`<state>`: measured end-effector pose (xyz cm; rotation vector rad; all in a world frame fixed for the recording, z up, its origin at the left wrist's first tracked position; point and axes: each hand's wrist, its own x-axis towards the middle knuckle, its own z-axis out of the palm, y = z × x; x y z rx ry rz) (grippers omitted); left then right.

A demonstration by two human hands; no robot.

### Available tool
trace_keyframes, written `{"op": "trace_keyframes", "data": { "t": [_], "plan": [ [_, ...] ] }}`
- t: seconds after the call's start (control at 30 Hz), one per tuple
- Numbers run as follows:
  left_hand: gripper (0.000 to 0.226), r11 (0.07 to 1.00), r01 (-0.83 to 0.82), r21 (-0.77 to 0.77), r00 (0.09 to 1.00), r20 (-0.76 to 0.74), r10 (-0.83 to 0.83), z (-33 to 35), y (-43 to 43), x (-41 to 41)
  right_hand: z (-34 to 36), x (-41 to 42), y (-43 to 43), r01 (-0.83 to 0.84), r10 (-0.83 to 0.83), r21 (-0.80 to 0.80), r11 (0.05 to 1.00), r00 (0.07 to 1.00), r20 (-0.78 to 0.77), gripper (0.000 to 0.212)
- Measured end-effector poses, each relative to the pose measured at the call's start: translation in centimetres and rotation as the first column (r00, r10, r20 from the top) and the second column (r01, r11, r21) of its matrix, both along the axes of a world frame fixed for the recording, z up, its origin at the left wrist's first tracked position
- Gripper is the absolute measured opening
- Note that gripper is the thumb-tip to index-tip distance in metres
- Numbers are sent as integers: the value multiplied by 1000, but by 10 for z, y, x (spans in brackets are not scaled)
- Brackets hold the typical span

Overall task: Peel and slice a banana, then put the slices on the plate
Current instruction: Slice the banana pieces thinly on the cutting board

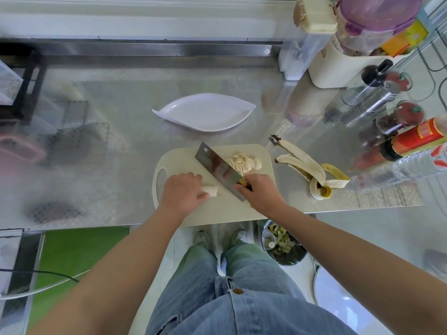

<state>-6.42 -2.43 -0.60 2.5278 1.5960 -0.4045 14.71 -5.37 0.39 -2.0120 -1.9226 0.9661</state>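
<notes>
Banana stub (211, 190) sits well inside cutting board (217, 213) edges, beside cleaver (217, 170).

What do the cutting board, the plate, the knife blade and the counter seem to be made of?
Cutting board: probably plastic, matte cream, thin, with a moulded handle hole.
Plate: likely plastic or melamine, glossy white; ceramic is possible.
Knife blade: steel, polished, with reflections on it.
Counter: sheet metal, likely stainless steel, shiny with an embossed pattern.
</notes>
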Motion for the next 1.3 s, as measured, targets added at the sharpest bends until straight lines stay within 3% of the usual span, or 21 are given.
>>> {"op": "trace_keyframes", "data": {
  "t": [0.13,0.37,0.5,0.77,0.87,1.3],
  "plan": [
    [41,973,-227,-33,972,48,229,-1,-11,12,3,-4,-1,-25,25,-8,1000,999,28,37],
    [48,949,-315,-28,942,116,316,-2,-22,17,3,-11,-1,-60,61,-14,998,996,60,38],
    [40,922,-382,-55,893,236,384,-1,-25,15,4,-11,0,-63,63,26,998,998,10,34],
    [21,893,-442,-83,823,357,441,0,-27,27,10,-14,0,-140,139,81,987,990,12,37],
    [18,883,-458,-100,803,379,459,0,-27,27,10,-17,1,-179,176,42,983,981,78,37],
    [14,876,-468,-118,791,385,475,-1,-26,28,10,-20,2,-189,185,29,982,977,102,34]
  ]
}}
